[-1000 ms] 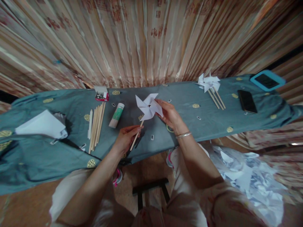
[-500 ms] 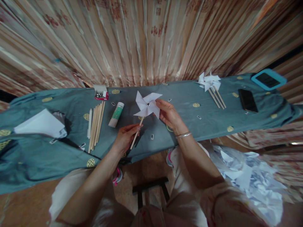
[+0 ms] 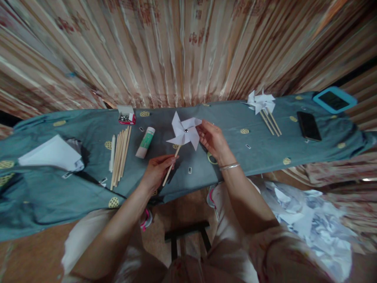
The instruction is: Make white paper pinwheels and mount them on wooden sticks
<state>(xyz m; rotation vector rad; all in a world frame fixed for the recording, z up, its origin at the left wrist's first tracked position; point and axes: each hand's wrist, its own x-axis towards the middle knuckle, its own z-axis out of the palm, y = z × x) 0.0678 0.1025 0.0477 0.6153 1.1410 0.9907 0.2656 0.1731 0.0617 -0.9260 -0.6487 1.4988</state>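
Observation:
A white paper pinwheel (image 3: pixel 185 133) with a dark round pin at its centre is held above the cloth-covered table (image 3: pixel 224 118). Its wooden stick (image 3: pixel 168 175) is pinched between the thumb and fingers of my left hand (image 3: pixel 157 169). At the right-hand blade is my right hand (image 3: pixel 214 142), fingers bent, its fingertips at the blade's edge; whether they grip the paper is hard to make out. A glue stick (image 3: pixel 145 143) lies left of the pinwheel, beside several loose wooden sticks (image 3: pixel 120 158).
An open red box of pins (image 3: pixel 127 118) stands at the back left, folded white paper (image 3: pixel 51 154) at far left. Finished pinwheels (image 3: pixel 262 103), a black phone (image 3: pixel 308 125) and a blue-framed device (image 3: pixel 335 100) lie right. A bag of paper scraps (image 3: pixel 309 220) sits below.
The pinwheel's blades have turned slightly. My right hand has shifted a little, with its fingers now at the tip of the right blade. My left hand keeps its hold on the stick.

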